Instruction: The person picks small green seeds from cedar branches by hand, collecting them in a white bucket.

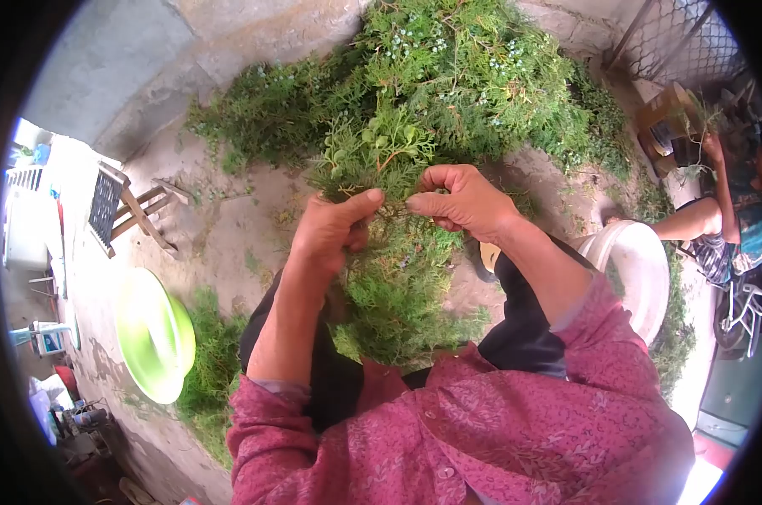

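Both of my hands are raised in front of me over a conifer sprig (381,156) with flat green foliage and small pale green cones. My left hand (326,227) is closed on the lower left of the sprig, thumb pressed on top. From the other side, my right hand (469,202) pinches it between thumb and curled fingers. What lies exactly between the right fingertips is too small to make out. Below the hands, loose conifer cuttings (398,303) lie between my legs.
A large heap of conifer branches (482,76) lies ahead against the wall. At left are a green basin (153,337) and a small wooden stool (116,206). A white bucket (637,273) stands at right. Beyond it, another person (722,210) sits holding a twig.
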`<state>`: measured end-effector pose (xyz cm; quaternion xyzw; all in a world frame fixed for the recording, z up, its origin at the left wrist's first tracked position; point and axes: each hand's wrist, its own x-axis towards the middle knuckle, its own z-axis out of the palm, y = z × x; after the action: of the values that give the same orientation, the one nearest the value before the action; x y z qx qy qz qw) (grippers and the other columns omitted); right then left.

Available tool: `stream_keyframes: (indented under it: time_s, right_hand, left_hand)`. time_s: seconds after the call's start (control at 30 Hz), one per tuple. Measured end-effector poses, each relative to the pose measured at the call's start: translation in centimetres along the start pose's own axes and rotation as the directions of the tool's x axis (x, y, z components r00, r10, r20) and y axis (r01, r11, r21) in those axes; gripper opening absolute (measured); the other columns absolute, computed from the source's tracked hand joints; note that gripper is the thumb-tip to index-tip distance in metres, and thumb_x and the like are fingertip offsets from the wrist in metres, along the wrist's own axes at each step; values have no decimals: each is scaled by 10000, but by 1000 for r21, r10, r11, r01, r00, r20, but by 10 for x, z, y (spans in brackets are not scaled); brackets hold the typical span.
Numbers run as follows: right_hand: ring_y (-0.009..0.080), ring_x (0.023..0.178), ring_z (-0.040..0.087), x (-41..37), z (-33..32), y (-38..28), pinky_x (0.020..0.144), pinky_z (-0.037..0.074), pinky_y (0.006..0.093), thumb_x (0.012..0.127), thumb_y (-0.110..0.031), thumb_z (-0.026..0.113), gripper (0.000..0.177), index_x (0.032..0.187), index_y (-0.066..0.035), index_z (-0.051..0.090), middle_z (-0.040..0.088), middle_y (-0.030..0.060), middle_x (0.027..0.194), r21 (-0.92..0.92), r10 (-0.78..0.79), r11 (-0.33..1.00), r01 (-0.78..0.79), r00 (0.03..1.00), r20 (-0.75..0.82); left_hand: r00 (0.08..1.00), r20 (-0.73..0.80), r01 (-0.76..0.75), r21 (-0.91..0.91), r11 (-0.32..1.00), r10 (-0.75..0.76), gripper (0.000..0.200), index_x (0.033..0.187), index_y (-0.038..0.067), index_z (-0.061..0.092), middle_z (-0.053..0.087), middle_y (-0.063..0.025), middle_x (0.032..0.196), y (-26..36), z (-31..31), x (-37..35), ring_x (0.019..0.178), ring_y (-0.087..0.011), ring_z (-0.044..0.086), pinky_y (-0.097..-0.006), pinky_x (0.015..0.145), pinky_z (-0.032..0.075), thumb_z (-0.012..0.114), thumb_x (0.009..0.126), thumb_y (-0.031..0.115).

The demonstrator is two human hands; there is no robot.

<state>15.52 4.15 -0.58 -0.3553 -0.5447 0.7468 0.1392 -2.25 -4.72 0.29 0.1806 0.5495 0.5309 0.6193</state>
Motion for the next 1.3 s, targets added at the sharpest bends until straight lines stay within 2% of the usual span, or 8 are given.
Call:
stream_keyframes:
  time_s: [0.17, 0.23, 0.37, 0.63, 1.03, 1.17, 1.23, 1.3]
  right_hand:
    - [30, 414, 372, -8, -3, -18, 371, 281, 186, 743, -208, 677, 193, 700, -56, 567, 475, -25, 536, -93, -6, 996, 0, 998, -64]
    - [26, 404, 345, -12, -8, -23, 348, 264, 179, 748, -191, 669, 174, 684, -67, 565, 459, -28, 531, 82, 38, 996, -28, 992, -118]
    - [36, 420, 342, -19, -61, -22, 345, 251, 156, 776, -133, 596, 121, 740, -49, 517, 486, 15, 650, 468, -176, 856, 221, 975, -139]
    - [69, 520, 454, -4, -31, -17, 390, 292, 166, 783, -171, 617, 182, 864, -53, 504, 539, 48, 761, 388, 2, 921, -29, 998, 68]
    - [29, 401, 370, 3, 4, -7, 355, 235, 170, 758, -201, 667, 207, 744, -23, 562, 468, -26, 542, 39, 103, 993, -111, 983, 155]
    - [29, 385, 351, 3, 10, -13, 334, 215, 173, 752, -179, 666, 180, 714, -37, 562, 455, -32, 535, 114, 64, 991, -76, 993, 102]
    - [27, 379, 332, -1, 0, -28, 319, 212, 184, 757, -175, 650, 152, 761, -47, 569, 447, -31, 543, 133, 123, 985, -106, 984, -131]
    - [22, 389, 334, 6, -36, -22, 315, 230, 167, 762, -143, 634, 127, 795, -46, 560, 464, -15, 574, 449, -38, 888, 97, 989, -140]
  left_hand:
    - [1000, 20, 6, 31, 1000, -6, 180, 799, 98, 543, 487, 29, 627, 0, 6, -4, 421, -56, 356, -211, 366, 240, 693, 699, 113]
    - [1000, 12, 26, 8, 1000, -26, 186, 719, 108, 520, 405, 32, 533, -1, 4, -3, 399, -78, 304, -235, 374, 224, 703, 694, 127]
    - [1000, -18, 5, -38, 999, -6, 193, 659, 101, 516, 388, 30, 509, 4, -17, -4, 402, -79, 305, -243, 378, 212, 704, 690, 127]
    - [1000, 5, -23, 79, 997, 23, 201, 778, 89, 532, 445, 28, 580, 2, -1, -8, 414, -69, 327, -231, 373, 224, 710, 684, 105]
    - [997, 80, -22, 109, 994, 13, 205, 865, 74, 596, 511, 48, 633, -2, -1, -8, 484, -34, 402, -190, 384, 271, 694, 685, 61]
    - [995, 95, -20, 65, 998, 14, 205, 863, 80, 587, 504, 47, 639, 0, -3, -9, 486, -37, 397, -190, 386, 272, 689, 687, 58]
    - [998, 53, -17, 48, 999, 14, 223, 876, 83, 569, 490, 47, 644, 2, -2, -12, 482, -43, 388, -197, 386, 275, 689, 690, 61]
    - [998, 52, -31, 33, 999, 29, 233, 861, 89, 539, 471, 39, 626, 5, -8, -15, 449, -54, 365, -209, 374, 262, 696, 688, 83]
